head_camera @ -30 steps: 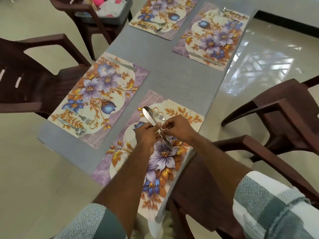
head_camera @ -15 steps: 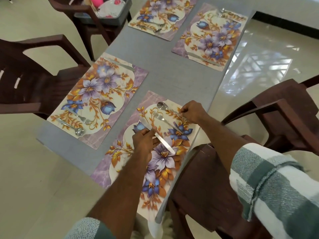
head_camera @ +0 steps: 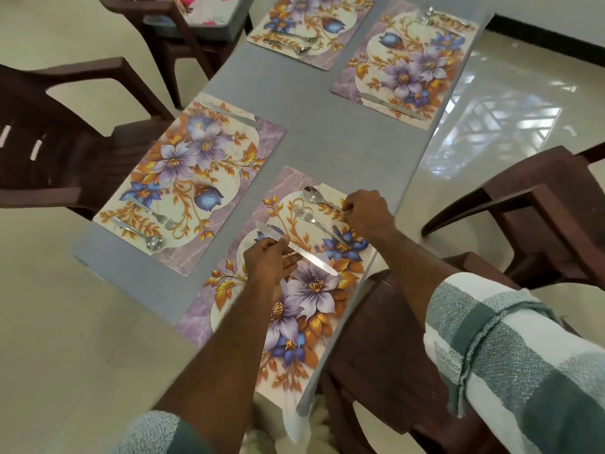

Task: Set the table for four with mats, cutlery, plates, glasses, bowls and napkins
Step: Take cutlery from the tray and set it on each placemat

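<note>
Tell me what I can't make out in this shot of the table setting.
Head view only:
- Spoon handle end: hidden under the right hand.
- Far left mat: cut off by the top edge; any knife there is out of frame.
- Bin on the far chair: contents cropped by the top edge.
- Knife middle: covered by left hand fingers.

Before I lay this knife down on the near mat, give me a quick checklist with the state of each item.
1. Knife held in left hand: ok.
2. Spoon on near mat, right hand at its handle: ok.
3. Fork beside spoon: ok.
4. Free mat space near the left hand: ok.
5. Knife blade facing inward: cannot tell.
6. Plates, glasses on table: not ok, none visible.
</note>
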Demonstrator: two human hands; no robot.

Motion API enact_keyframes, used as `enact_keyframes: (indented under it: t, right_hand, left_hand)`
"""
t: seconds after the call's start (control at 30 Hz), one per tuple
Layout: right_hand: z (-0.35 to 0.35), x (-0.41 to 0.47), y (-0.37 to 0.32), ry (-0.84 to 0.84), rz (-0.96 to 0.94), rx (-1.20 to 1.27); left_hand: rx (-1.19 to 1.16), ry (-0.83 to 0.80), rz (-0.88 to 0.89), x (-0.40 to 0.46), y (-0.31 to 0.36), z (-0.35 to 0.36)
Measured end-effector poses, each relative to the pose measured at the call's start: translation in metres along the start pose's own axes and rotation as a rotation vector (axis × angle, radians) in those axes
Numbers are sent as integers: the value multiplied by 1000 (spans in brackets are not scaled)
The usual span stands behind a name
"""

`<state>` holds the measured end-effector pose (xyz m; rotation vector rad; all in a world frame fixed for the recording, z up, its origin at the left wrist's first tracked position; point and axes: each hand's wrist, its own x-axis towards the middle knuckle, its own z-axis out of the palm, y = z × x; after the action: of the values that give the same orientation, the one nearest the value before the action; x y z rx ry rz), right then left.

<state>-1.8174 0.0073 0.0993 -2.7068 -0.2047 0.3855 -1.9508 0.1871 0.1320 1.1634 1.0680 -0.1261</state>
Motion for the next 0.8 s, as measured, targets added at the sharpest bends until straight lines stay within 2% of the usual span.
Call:
enact_keyframes:
  t: [0.63, 0.8]
  right_hand:
    - [3, -2, 2, 54, 87, 40]
    - [-1, -10, -4, 106, -5, 56]
  left_hand:
    - [-4, 1, 14, -3, -11, -20]
    - [-6, 12, 24, -4, -13, -24]
